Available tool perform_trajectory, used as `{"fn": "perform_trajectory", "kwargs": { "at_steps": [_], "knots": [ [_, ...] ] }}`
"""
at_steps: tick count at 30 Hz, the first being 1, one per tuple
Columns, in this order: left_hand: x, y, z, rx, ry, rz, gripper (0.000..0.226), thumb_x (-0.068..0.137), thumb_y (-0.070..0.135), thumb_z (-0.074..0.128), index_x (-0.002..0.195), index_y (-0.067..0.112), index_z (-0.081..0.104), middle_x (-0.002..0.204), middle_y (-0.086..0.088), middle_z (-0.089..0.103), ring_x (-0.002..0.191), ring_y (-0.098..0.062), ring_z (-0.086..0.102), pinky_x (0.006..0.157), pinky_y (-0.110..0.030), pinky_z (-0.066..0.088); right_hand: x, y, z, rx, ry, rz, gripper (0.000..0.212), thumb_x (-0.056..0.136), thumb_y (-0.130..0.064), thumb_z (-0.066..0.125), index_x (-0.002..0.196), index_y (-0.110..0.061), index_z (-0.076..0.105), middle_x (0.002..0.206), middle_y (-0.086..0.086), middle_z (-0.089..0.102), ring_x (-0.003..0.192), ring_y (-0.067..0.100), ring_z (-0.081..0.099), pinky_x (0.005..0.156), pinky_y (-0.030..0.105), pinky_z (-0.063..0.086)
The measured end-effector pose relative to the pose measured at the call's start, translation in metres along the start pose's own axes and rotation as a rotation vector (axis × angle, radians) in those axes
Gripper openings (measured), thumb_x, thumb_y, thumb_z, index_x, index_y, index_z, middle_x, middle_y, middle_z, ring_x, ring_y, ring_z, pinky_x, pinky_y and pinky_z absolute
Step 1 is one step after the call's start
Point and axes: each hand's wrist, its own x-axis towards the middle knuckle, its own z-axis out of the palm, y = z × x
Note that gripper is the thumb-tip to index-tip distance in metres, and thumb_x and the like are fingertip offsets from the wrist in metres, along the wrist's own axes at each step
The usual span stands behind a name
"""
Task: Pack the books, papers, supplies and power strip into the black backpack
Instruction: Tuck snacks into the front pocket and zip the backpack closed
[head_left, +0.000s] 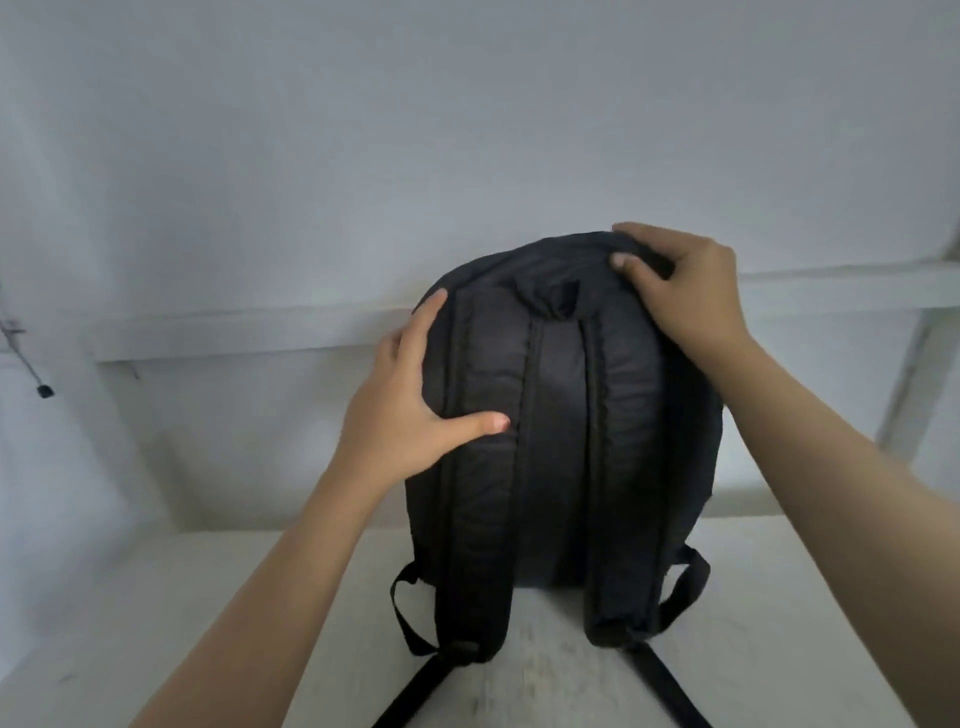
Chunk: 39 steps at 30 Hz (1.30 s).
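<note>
Presently on table: black backpack (561, 415), standing upright at mid-scene, its strap side turned near and its front turned to the far wall (467, 130).
Support: white table (156, 623); the pack's base rests on it, closer to the far edge than the near one.
Shoulder straps: left strap (478, 493) and right strap (628, 467) hang flat down the back panel, side by side, with a strip of panel between them.
Webbing: black webbing tails (410, 613) loop out at both lower corners and trail toward the near edge of the table.
Left hand (410, 410): laid flat against the pack's upper left side, fingers straight and pointing up; thumb (483, 423) stretched rightward across the left strap. Pressing, not clasping.
Right hand (685, 291): on the pack's top right, fingers curled over the crown and thumb pinned to the near face; it grips the fabric there.
Zip and contents: hidden from this side; cannot tell.
Background: pale horizontal ledge (234, 332) runs along the wall behind the pack; white upright post (904, 384) at far right.
Far left: thin dark cord with a small black end piece (44, 391) hanging against the wall; too small to identify.
</note>
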Motion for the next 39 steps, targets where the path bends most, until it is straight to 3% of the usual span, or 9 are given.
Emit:
{"fn": "perform_trajectory", "kwargs": {
  "at_steps": [5, 8, 12, 18, 24, 27, 30, 34, 39],
  "knots": [
    [0.03, -0.04, 0.035, -0.134, 0.224, -0.099, 0.105, 0.06, 0.064, 0.074, 0.145, 0.041, 0.017, 0.144, 0.01, 0.035, 0.128, -0.003, 0.035, 0.104, -0.03, 0.034, -0.023, 0.038, 0.011, 0.139, -0.029, 0.183, 0.057, 0.088, -0.047, 0.06, 0.141, -0.034, 0.041, 0.137, -0.016, 0.048, 0.122, 0.0, 0.045, 0.101, 0.016, 0.032],
    [0.03, -0.067, 0.058, -0.369, 0.212, -0.123, 0.104, 0.067, 0.051, 0.078, 0.147, 0.039, 0.012, 0.149, 0.015, 0.027, 0.136, -0.002, 0.029, 0.113, -0.037, 0.029, -0.066, 0.064, 0.024, 0.316, -0.16, 0.213, 0.084, 0.074, -0.058, 0.064, 0.145, -0.046, 0.02, 0.145, -0.032, 0.029, 0.132, -0.007, 0.033, 0.105, 0.014, 0.03],
    [0.004, -0.094, 0.082, -0.558, 0.122, -0.218, 0.123, 0.059, 0.04, 0.086, 0.144, 0.046, -0.004, 0.137, 0.049, 0.018, 0.128, 0.02, 0.025, 0.106, -0.014, 0.027, -0.105, 0.093, 0.038, 0.46, -0.242, 0.38, 0.105, 0.057, -0.059, 0.077, 0.139, -0.061, 0.012, 0.139, -0.037, 0.036, 0.122, -0.009, 0.046, 0.104, 0.028, 0.039],
    [-0.008, -0.086, 0.089, -0.535, 0.219, -0.353, 0.106, 0.058, 0.054, 0.08, 0.139, 0.056, 0.012, 0.111, 0.052, 0.04, 0.095, 0.026, 0.046, 0.087, -0.015, 0.037, -0.118, 0.08, 0.04, 0.373, -0.111, 0.404, 0.098, 0.065, -0.041, 0.073, 0.134, -0.067, 0.008, 0.108, -0.057, 0.041, 0.097, -0.029, 0.047, 0.078, -0.003, 0.037],
    [-0.01, -0.069, 0.082, -0.412, 0.281, -0.313, 0.1, 0.069, 0.034, 0.077, 0.134, 0.061, 0.007, 0.118, 0.036, 0.042, 0.094, 0.01, 0.049, 0.078, -0.008, 0.035, -0.119, 0.059, 0.031, 0.305, -0.008, 0.361, 0.096, 0.066, -0.037, 0.072, 0.133, -0.066, 0.011, 0.096, -0.058, 0.047, 0.09, -0.032, 0.047, 0.072, -0.007, 0.035],
    [-0.013, -0.07, 0.079, -0.387, 0.278, -0.315, 0.106, 0.067, 0.041, 0.075, 0.138, 0.06, -0.001, 0.13, 0.03, 0.037, 0.102, 0.004, 0.047, 0.079, -0.005, 0.033, -0.12, 0.059, 0.029, 0.258, -0.018, 0.359, 0.097, 0.066, -0.039, 0.072, 0.133, -0.067, 0.009, 0.094, -0.06, 0.044, 0.086, -0.031, 0.048, 0.071, -0.006, 0.036],
    [-0.013, -0.074, 0.084, -0.405, 0.257, -0.349, 0.112, 0.065, 0.044, 0.074, 0.139, 0.056, -0.009, 0.135, 0.026, 0.031, 0.113, -0.002, 0.047, 0.09, -0.014, 0.036, -0.118, 0.065, 0.035, 0.226, -0.043, 0.375, 0.097, 0.064, -0.043, 0.073, 0.132, -0.067, 0.007, 0.098, -0.058, 0.04, 0.089, -0.016, 0.054, 0.084, 0.01, 0.041],
    [-0.007, -0.076, 0.089, -0.326, 0.293, -0.438, 0.123, 0.061, 0.045, 0.081, 0.143, 0.045, -0.011, 0.153, 0.002, 0.014, 0.137, -0.015, 0.026, 0.103, -0.026, 0.025, -0.114, 0.074, 0.05, 0.135, -0.047, 0.374, 0.095, 0.069, -0.052, 0.073, 0.133, -0.065, 0.004, 0.137, -0.03, 0.035, 0.126, 0.011, 0.046, 0.103, 0.033, 0.039],
    [0.011, -0.07, 0.076, 0.285, 0.201, 0.107, 0.107, 0.072, 0.041, 0.069, 0.148, 0.039, -0.007, 0.157, -0.006, -0.016, 0.144, -0.022, -0.012, 0.112, -0.052, -0.002, -0.111, 0.068, 0.058, -0.316, 0.001, 0.013, 0.078, 0.083, -0.056, 0.053, 0.146, -0.05, 0.006, 0.16, 0.007, -0.003, 0.146, 0.022, 0.003, 0.113, 0.048, 0.014]
  ]
}}
